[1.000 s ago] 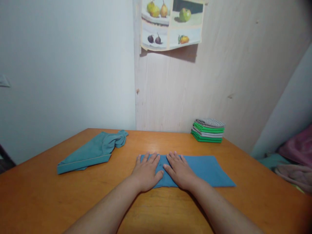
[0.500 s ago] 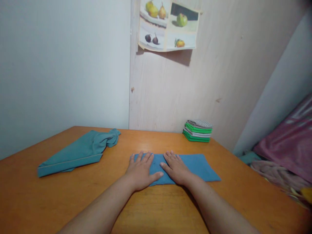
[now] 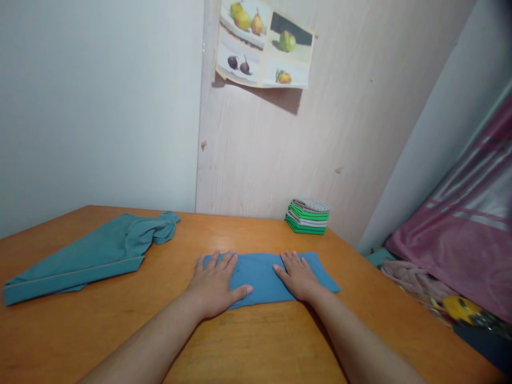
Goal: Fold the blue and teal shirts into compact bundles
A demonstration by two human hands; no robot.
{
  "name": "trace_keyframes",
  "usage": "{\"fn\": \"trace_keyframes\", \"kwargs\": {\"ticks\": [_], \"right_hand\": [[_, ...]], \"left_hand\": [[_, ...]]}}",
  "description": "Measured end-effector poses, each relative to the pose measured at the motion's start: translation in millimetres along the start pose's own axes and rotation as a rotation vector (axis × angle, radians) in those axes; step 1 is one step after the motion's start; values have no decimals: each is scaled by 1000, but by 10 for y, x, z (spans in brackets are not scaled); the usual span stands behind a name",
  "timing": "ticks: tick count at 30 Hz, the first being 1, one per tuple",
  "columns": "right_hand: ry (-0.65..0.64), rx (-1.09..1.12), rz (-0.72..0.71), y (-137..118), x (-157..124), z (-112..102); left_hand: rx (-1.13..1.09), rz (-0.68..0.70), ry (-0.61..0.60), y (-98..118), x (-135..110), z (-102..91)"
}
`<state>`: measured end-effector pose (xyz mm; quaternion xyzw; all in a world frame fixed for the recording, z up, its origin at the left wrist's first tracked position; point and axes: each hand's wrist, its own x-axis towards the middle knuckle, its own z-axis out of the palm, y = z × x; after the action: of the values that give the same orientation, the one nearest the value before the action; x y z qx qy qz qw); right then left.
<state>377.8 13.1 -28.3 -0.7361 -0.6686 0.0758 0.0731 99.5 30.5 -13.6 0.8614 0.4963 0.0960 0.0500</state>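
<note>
A folded blue cloth point(image 3: 260, 277) lies flat in a strip on the orange wooden table point(image 3: 256, 341). My left hand point(image 3: 214, 282) rests flat on its left end with fingers stretched out. On the right half of the cloth my right hand point(image 3: 298, 274) presses palm down, fingers spread. Neither hand grips anything. A gap of bare blue cloth shows between the two hands.
A teal garment point(image 3: 88, 256) lies loosely folded at the table's left. A stack of green and grey folded cloths point(image 3: 308, 216) stands at the far right corner by the wall. Pink fabric point(image 3: 460, 234) and clutter lie beyond the table's right edge.
My hands have slid apart along the blue cloth, the right one moving to the right. The view has turned to the right, so everything sits further left.
</note>
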Motion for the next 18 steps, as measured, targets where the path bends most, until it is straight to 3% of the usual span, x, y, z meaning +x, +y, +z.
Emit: {"fn": "trace_keyframes", "kwargs": {"ticks": [4, 7, 12, 18], "right_hand": [[63, 96, -36, 29, 24, 6], [133, 139, -24, 140, 61, -113], [303, 205, 201, 575, 20, -436], [254, 290, 436, 958, -119, -514]], "left_hand": [[-4, -2, -8, 22, -17, -42], [-9, -2, -5, 25, -19, -44], [-20, 13, 0, 5, -9, -10], [-35, 12, -4, -3, -3, -1]]}}
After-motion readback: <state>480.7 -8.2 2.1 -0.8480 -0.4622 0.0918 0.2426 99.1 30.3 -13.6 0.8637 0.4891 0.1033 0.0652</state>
